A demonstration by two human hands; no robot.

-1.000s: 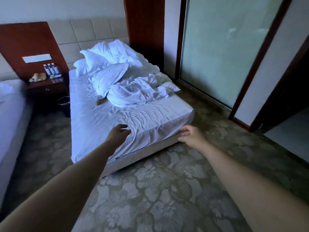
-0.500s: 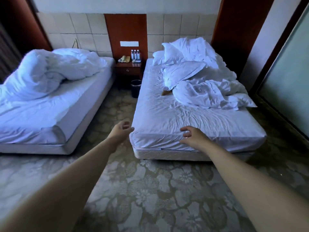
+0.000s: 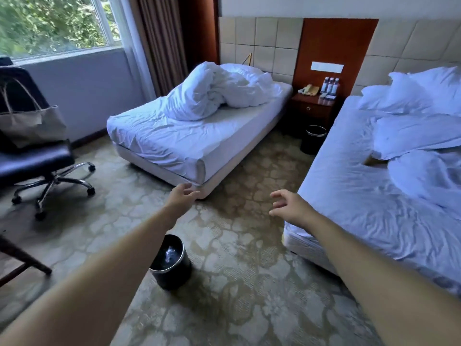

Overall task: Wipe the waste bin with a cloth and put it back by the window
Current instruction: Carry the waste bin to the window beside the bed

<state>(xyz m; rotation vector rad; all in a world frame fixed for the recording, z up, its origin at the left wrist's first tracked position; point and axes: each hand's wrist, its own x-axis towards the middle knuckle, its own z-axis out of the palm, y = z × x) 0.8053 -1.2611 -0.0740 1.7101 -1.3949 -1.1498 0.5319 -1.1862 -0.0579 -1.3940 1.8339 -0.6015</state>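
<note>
Bin (image 3: 174,270) sitting on the carpet (image 3: 249,248), close in front of the person | probably light, stiff, bit slick, so grab it by the rim | left hand (image 3: 180,201) loose, empty | right hand (image 3: 290,208) same, fingers spread

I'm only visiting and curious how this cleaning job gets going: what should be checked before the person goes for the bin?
1. Left hand free: ok, fingers relaxed, holding nothing.
2. Right hand free: ok, empty.
3. Cloth ready: not ok, none in view.
4. Near waste bin upright on the carpet: ok.
5. Which bin is meant: cannot tell, a second bin stands by the nightstand.
6. Floor spot under the window: cannot tell, a chair stands there.
</note>
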